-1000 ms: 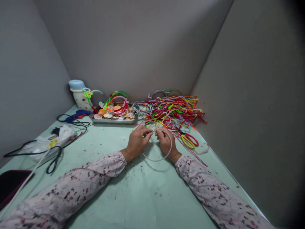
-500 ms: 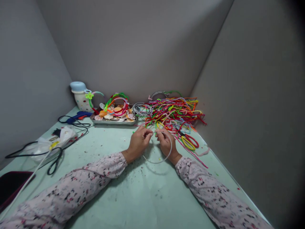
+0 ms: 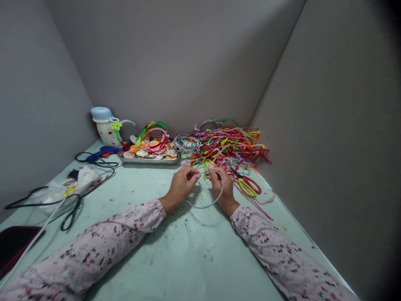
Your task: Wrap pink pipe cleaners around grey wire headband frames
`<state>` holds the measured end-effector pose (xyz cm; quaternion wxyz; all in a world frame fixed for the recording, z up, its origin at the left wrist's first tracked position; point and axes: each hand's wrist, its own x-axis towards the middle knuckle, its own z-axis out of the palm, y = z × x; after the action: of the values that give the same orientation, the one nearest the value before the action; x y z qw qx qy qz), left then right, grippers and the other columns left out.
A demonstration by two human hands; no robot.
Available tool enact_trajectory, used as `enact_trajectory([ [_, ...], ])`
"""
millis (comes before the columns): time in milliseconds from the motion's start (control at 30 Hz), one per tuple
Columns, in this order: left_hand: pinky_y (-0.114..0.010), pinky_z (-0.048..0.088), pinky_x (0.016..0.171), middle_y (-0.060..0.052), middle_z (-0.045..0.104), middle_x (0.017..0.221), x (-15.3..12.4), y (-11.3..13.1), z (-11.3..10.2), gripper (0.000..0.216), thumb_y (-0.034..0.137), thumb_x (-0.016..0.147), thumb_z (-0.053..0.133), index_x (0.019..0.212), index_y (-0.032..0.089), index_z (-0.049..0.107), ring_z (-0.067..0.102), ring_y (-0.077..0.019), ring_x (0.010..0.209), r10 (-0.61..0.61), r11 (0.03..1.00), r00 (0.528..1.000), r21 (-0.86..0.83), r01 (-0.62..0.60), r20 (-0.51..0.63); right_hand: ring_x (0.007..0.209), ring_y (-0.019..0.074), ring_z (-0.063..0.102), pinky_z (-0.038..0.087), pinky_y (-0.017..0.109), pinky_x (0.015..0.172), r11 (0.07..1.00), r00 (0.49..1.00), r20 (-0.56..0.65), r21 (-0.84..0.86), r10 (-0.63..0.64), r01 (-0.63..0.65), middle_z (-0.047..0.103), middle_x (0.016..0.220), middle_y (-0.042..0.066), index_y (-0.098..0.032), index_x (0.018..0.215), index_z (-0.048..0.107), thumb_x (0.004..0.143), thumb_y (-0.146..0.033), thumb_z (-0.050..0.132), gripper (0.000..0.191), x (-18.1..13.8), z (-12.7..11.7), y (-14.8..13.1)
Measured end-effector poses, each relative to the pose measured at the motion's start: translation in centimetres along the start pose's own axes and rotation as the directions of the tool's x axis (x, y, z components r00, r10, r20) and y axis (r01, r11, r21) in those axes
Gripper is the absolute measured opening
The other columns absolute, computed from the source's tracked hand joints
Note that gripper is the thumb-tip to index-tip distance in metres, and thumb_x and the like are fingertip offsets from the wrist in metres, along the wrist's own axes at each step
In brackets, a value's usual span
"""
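Note:
My left hand [image 3: 182,185] and my right hand [image 3: 222,187] meet over the pale green table [image 3: 194,259], both pinched shut on a thin grey wire hoop [image 3: 205,205] that curves down between my wrists. The fingertips grip its upper ends close together, where a small green bit shows. Just beyond my hands lies a big heap of coloured pipe cleaners [image 3: 230,146].
A metal tray [image 3: 150,159] of shells and wrapped hoops sits at the back, with grey wire coils [image 3: 187,143] beside it. A dotted jar [image 3: 105,125], a blue glue gun [image 3: 100,153], black cables [image 3: 72,209], a plastic bag [image 3: 62,188] and a dark case [image 3: 12,242] lie left. Grey walls enclose the table.
My hands stay pinched on the hoop's ends. My right hand has shifted slightly and the hoop has tilted a little toward the left.

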<state>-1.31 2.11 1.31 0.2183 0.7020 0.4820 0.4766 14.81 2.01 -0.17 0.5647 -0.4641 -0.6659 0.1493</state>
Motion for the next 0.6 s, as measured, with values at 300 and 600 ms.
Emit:
enact_trajectory([
  [300, -0.024, 0.045, 0.065, -0.003, 0.064, 0.080, -0.02, -0.09, 0.09, 0.013, 0.024, 0.081, 0.058, 0.082, 0.018, 0.069, 0.059, -0.0137, 0.074, 0.006, 0.999, 1.000, 0.043, -0.006, 0.005, 0.071, 0.0169, 0.056, 0.045, 0.030, 0.067, 1.000, 1.000, 0.012, -0.017, -0.008, 0.008, 0.060, 0.075, 0.002, -0.019, 0.088, 0.060, 0.091, -0.035, 0.048, 0.020, -0.02, -0.10, -0.11],
  [600, -0.026, 0.043, 0.069, -0.002, 0.063, 0.077, 0.05, -0.03, 0.01, 0.014, 0.023, 0.082, 0.054, 0.080, 0.018, 0.067, 0.056, -0.0150, 0.077, -0.002, 1.000, 0.998, 0.012, 0.001, 0.058, 0.068, 0.0158, 0.057, 0.045, 0.029, 0.066, 1.000, 1.000, 0.012, 0.027, -0.008, 0.008, 0.060, 0.074, 0.001, -0.019, 0.087, 0.059, 0.091, -0.033, 0.049, 0.019, -0.07, -0.02, -0.07],
])
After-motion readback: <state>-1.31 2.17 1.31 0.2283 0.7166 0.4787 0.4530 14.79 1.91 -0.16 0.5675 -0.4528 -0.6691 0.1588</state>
